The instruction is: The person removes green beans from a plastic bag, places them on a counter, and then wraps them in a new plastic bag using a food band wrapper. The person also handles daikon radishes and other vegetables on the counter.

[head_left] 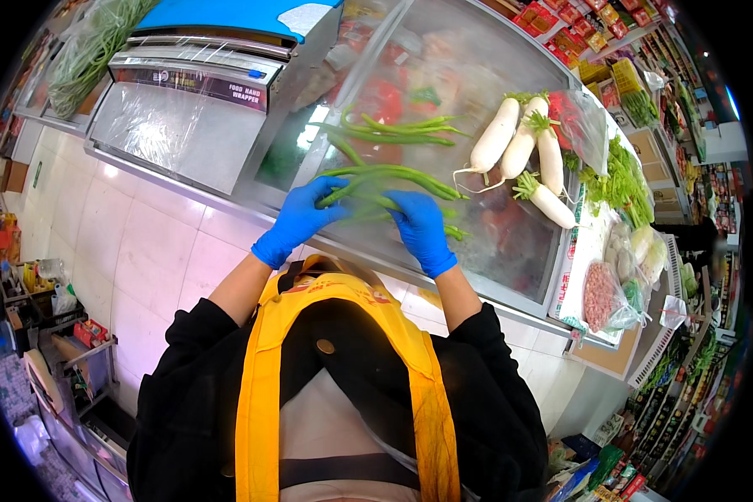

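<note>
Several long green peppers (406, 173) lie on the frosted glass top of a chest freezer (485, 280). Blue gloves cover both of my hands. My left hand (299, 222) has its fingers closed around the thick end of a green pepper (336, 194). Close to its right, my right hand (422, 230) pinches a green pepper (382, 202) at the near side of the group. Another small group of green peppers (414, 128) sits farther back, apart from my hands. Short pepper ends (455, 232) show beside my right fingers.
Several white radishes (519, 155) lie right of the peppers. Leafy greens (623, 184) and bagged produce (602, 293) line the right edge. A film wrapping machine (188, 117) stands at the left, with bagged green stalks (92, 63) beyond it. Stocked shelves rise at right.
</note>
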### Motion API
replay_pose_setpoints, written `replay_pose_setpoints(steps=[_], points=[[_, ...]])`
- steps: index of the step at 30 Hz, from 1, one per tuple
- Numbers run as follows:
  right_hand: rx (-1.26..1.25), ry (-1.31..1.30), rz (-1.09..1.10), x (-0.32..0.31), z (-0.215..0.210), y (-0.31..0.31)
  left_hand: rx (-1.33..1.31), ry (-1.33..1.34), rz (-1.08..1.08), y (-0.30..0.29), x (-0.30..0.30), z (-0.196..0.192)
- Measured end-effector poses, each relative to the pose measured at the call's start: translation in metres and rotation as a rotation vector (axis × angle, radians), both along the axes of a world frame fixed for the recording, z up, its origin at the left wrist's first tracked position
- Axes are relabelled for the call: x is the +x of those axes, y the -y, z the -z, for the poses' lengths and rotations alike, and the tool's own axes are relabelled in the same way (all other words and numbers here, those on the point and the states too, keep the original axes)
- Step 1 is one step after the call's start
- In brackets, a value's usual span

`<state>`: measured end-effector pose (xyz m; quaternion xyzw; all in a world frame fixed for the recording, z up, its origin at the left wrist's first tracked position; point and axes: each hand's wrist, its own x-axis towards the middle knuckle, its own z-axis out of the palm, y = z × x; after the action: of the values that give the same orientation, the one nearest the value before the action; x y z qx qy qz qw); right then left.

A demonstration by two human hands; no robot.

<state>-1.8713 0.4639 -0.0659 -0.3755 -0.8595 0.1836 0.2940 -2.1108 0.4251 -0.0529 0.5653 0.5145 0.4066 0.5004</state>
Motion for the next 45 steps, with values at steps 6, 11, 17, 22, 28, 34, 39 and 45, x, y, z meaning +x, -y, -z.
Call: replay_pose_setpoints(steps=[6,11,17,22,28,34,39,45], points=[[-0.115,-0.186,0.058,-0.011,-0.011,-0.001,0.237,-0.288,-0.159,0.000,0.008,0.002],[0.438,0.249,0.427,-0.011,-0.004,-0.080,0.374,-0.606,0.042,-0.002,0.008,0.038],[-0.133,0.339,0.007,-0.017,0.016,-0.110,0.505,-0.694,-0.042,-0.012,0.005,0.028],[-0.198,0.053,-0.126,-0.041,-0.015,-0.065,0.407,-0.704,-0.079,-0.011,0.002,0.029],[-0.252,0.028,-0.153,-0.031,-0.025,-0.050,0.286,-0.574,-0.077,-0.010,0.008,0.035],[-0.136,0.028,-0.118,-0.024,-0.035,-0.040,0.365,-0.296,-0.167,-0.014,0.021,0.023],[-0.139,0.017,-0.103,-0.020,-0.043,-0.036,0.401,-0.285,-0.169,-0.014,0.026,0.021],[-0.175,0.142,-0.133,-0.016,-0.031,-0.036,0.370,-0.271,-0.174,-0.010,0.027,0.026]])
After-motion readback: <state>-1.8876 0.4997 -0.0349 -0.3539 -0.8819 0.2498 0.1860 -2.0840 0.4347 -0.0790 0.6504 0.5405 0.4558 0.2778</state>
